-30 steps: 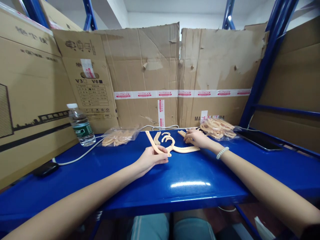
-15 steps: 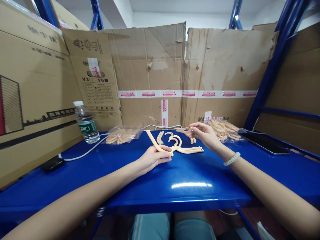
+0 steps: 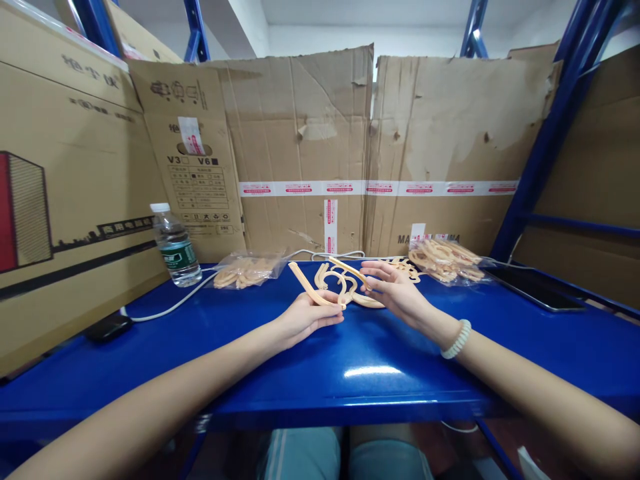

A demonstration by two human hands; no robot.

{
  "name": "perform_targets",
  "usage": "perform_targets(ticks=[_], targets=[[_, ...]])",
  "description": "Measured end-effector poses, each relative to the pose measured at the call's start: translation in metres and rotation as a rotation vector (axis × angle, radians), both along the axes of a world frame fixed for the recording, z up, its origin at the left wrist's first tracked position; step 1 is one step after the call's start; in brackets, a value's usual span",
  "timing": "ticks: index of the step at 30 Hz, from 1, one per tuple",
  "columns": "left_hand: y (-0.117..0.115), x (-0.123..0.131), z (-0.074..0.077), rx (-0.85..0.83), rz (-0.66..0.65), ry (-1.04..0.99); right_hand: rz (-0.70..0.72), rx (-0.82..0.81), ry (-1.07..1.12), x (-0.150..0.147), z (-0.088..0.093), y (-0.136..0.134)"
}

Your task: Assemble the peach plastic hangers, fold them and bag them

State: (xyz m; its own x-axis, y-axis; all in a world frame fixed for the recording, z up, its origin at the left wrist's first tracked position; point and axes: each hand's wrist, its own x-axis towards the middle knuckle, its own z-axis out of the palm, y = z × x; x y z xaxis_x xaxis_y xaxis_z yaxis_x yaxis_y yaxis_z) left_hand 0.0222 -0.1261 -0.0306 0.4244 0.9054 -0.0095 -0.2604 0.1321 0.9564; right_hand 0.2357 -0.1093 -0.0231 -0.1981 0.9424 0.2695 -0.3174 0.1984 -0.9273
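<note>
Left hand (image 3: 303, 317) fingers pinch a tan strip (image 3: 306, 285); right hand (image 3: 395, 293) fingers hold a thinner stick (image 3: 350, 270). Two clear bags (image 3: 247, 270) (image 3: 445, 259) on the counter (image 3: 320, 373) contain tan pieces.

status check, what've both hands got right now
Left hand shut on beige hanger arm. Right hand pinching short beige strip beside it. Loose hook pieces between the hands on blue shelf.

A warehouse or packing room: blue steel racking (image 3: 545, 127), worn cardboard boxes (image 3: 300, 147) as walls, bagged plastic parts (image 3: 445, 259) on a blue desk (image 3: 350, 360).
</note>
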Motion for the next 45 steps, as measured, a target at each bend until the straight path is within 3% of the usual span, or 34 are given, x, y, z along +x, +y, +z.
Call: perform_targets(ticks=[8, 20, 29, 45], targets=[[0.002, -0.001, -0.005, 0.042, -0.022, 0.029, 0.199, -0.103, -0.035, -0.004, -0.003, 0.0], [-0.003, 0.001, -0.004, 0.125, -0.002, 0.096, 0.252, 0.084, -0.254, -0.013, -0.004, -0.01], [-0.003, 0.002, -0.008, 0.154, 0.088, 0.112, 0.224, 0.188, -0.323, -0.017, -0.007, -0.013], [-0.007, 0.004, -0.005, 0.09, 0.117, 0.092, 0.069, 0.303, -0.421, -0.021, -0.005, -0.022]])
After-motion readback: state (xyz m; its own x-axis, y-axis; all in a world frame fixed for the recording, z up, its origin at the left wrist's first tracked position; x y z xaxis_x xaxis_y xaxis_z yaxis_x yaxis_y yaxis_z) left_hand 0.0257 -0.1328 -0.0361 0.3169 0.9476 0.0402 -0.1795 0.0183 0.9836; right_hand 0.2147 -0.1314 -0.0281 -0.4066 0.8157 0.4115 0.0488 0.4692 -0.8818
